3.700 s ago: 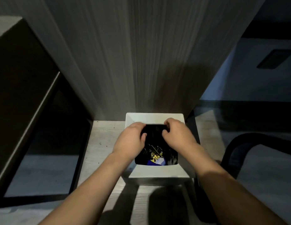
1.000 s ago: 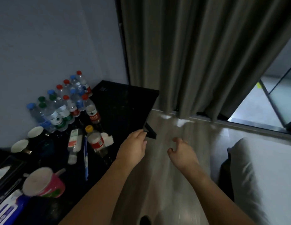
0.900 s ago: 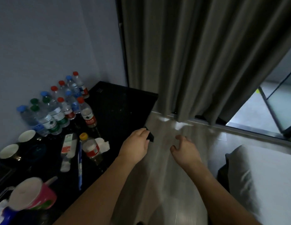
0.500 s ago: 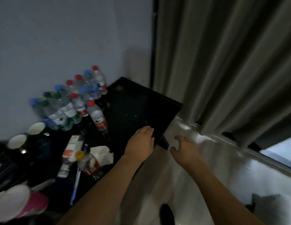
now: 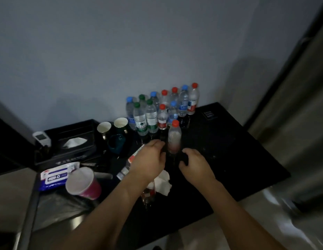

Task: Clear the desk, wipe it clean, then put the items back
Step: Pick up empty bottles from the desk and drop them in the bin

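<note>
The black desk (image 5: pixel 229 150) runs from centre to right. My left hand (image 5: pixel 150 159) and my right hand (image 5: pixel 195 163) hover over its middle, fingers curled toward each other around a small black object (image 5: pixel 184 158) that barely shows against the dark top. Just behind them stands a red-capped bottle (image 5: pixel 174 136). A cluster of water bottles (image 5: pixel 157 112) with red, blue and green caps lines the wall. A crumpled white tissue (image 5: pixel 163 181) and a lying bottle (image 5: pixel 148 193) sit beside my left forearm.
At left are a black tissue box (image 5: pixel 72 141), a white device (image 5: pixel 41 137), a wet-wipes pack (image 5: pixel 56 175), a pink cup (image 5: pixel 83 184), two white-lined mugs (image 5: pixel 104 128) and a teal mug (image 5: pixel 116 143). A curtain (image 5: pixel 292 123) hangs at right.
I have turned from the bin and the curtain toward the desk. Both hands moved from the desk's corner to its middle, and my right hand has joined the left on the dark object.
</note>
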Tool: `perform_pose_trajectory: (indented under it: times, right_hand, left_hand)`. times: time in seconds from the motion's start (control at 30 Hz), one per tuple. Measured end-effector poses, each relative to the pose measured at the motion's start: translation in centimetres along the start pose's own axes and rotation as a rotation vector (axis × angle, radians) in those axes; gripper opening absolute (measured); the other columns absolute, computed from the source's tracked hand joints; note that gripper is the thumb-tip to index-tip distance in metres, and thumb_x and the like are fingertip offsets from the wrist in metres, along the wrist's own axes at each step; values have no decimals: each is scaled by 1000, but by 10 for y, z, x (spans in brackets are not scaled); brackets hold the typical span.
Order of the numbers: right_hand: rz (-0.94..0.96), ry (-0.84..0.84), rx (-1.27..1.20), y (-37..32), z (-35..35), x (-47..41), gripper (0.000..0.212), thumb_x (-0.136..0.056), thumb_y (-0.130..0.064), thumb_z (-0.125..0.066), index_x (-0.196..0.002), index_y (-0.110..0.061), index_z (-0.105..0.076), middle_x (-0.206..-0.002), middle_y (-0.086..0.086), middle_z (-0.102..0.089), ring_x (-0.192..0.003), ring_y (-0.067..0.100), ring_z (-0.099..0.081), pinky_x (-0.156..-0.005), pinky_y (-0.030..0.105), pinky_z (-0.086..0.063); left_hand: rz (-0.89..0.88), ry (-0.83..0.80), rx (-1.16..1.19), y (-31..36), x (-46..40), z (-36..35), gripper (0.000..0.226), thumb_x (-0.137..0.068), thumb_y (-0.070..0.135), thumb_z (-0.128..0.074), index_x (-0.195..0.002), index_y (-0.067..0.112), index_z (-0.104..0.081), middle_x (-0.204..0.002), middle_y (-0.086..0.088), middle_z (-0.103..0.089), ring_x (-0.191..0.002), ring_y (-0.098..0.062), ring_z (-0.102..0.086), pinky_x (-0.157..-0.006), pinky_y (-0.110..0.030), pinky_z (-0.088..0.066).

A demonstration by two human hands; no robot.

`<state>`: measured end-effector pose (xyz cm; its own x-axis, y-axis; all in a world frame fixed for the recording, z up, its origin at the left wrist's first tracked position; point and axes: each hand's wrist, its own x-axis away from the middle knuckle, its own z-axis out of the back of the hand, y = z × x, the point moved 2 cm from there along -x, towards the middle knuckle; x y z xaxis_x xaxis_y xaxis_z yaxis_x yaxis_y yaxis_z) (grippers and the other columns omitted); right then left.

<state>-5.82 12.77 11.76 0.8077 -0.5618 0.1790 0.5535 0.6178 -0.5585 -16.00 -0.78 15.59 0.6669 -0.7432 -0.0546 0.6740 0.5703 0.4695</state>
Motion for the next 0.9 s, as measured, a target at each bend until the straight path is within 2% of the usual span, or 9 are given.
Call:
perform_pose_trajectory:
  times: [0.1, 0.27, 0.37, 0.53, 0.7, 0.9]
  right_hand:
    - [26, 0, 67, -6, 3, -24, 51, -90, -25, -57, -139, -18, -44, -140, 6, -45, -127, 22, -47, -104, 36, -42]
    - [78, 78, 125, -7, 23, -82, 55, -90, -23, -62, -141, -20, -42, -142, 6, -42, -126, 23, -48, -103, 37, -44]
    - [134, 25, 171, -12, 25, -119, 62, -89, -24, -63, -145, -21, -36, -145, 7, -38, -128, 27, -46, -102, 39, -45]
    - [233, -40, 229, -18, 18, -173, 60, -92, -25, -59, -146, -21, -33, -144, 11, -34, -129, 32, -42, -105, 41, -41]
    - [343, -139, 316, -19, 9, -200, 35, -95, -20, -54, -130, -15, -55, -131, 9, -49, -121, 27, -45, -99, 36, -43]
    - [540, -54, 192, -37, 26, -164, 29, -93, -23, -59, -120, -12, -58, -121, 8, -55, -116, 24, -46, -95, 30, -38]
  left_hand:
    - [118, 53, 58, -20, 0, 5, 40, -94, 22, -54, -133, 14, -55, -135, -2, -54, -116, -22, -56, -93, -30, -47]
    - [183, 27, 45, -31, -6, 1, 40, -93, 26, -55, -133, 21, -55, -135, 6, -54, -115, -16, -57, -92, -32, -49]
    - [256, 78, 37, -33, -14, 3, 37, -95, 25, -54, -132, 20, -56, -134, 4, -55, -114, -16, -56, -88, -25, -44]
    - [363, 71, 23, -28, -29, -4, 34, -96, 26, -52, -129, 23, -56, -133, 5, -54, -114, -17, -56, -87, -26, -44]
    - [487, 94, 16, -33, -45, -17, 35, -96, 27, -53, -130, 22, -56, -135, 4, -53, -116, -19, -55, -89, -29, -46]
    - [544, 49, -2, -36, -30, 5, 36, -95, 27, -53, -130, 24, -57, -130, 6, -56, -112, -13, -56, -91, -31, -49]
